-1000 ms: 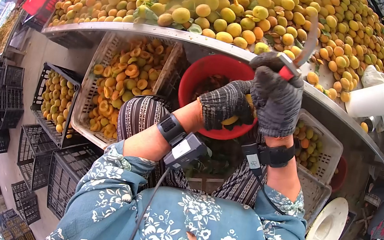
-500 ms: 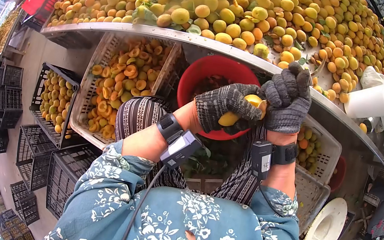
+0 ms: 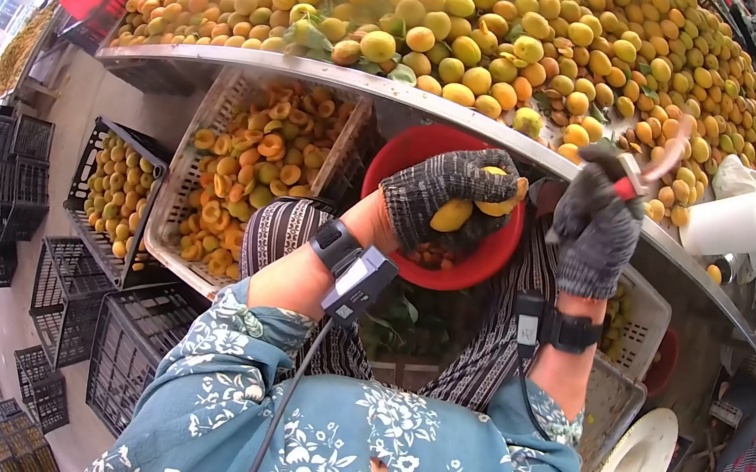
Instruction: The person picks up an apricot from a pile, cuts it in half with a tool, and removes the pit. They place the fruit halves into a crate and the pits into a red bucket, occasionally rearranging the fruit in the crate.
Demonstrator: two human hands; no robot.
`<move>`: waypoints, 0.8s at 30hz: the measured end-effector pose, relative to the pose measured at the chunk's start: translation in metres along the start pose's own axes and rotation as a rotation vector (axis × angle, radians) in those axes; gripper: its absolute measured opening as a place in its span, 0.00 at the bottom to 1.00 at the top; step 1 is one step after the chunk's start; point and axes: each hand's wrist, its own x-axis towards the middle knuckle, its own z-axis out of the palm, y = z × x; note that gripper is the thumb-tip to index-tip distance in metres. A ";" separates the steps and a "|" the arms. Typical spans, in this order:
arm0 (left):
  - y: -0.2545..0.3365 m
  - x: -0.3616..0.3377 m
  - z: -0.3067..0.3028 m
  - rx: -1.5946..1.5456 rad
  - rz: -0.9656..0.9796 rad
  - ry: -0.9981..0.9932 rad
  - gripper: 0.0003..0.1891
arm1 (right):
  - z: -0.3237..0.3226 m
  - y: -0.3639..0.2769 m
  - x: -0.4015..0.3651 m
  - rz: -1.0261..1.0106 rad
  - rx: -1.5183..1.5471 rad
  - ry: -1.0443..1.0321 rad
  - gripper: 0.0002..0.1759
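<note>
My left hand point(image 3: 443, 194), in a grey knit glove, is closed around apricots point(image 3: 451, 215), with yellow fruit showing between its fingers. It hovers over a red bucket point(image 3: 387, 153) that has dark scraps and fruit pieces inside. My right hand point(image 3: 596, 228), gloved too, has moved apart to the right and grips a curved knife point(image 3: 662, 162); part of its red handle shows, and its blade points up and right over the table edge. A heap of whole apricots point(image 3: 456, 9) covers the metal-edged table ahead.
A pale crate point(image 3: 162, 225) of halved apricots stands left of the bucket, beside a black crate point(image 3: 75, 203) of whole ones. More black crates point(image 3: 140, 356) are at far left. A white bucket point(image 3: 729, 227) is on the table; a white hat point(image 3: 634, 469) lies lower right.
My right hand has pulled away from the left one, to the right and slightly down, with the knife now more visible. My left hand stays over the bucket with apricots. The view has shifted slightly.
</note>
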 end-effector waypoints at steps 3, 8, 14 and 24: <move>0.009 -0.005 0.004 0.014 0.030 0.010 0.10 | 0.012 0.011 -0.014 0.149 -0.146 -0.153 0.14; -0.011 0.012 -0.018 0.182 0.081 -0.108 0.08 | 0.011 0.045 -0.031 -0.005 -0.151 -0.070 0.14; 0.020 -0.002 -0.028 0.029 0.229 0.218 0.08 | 0.009 0.045 -0.031 0.117 -0.259 0.055 0.16; 0.109 -0.109 -0.100 0.478 0.583 0.857 0.11 | -0.009 0.035 0.016 0.077 -0.350 0.116 0.09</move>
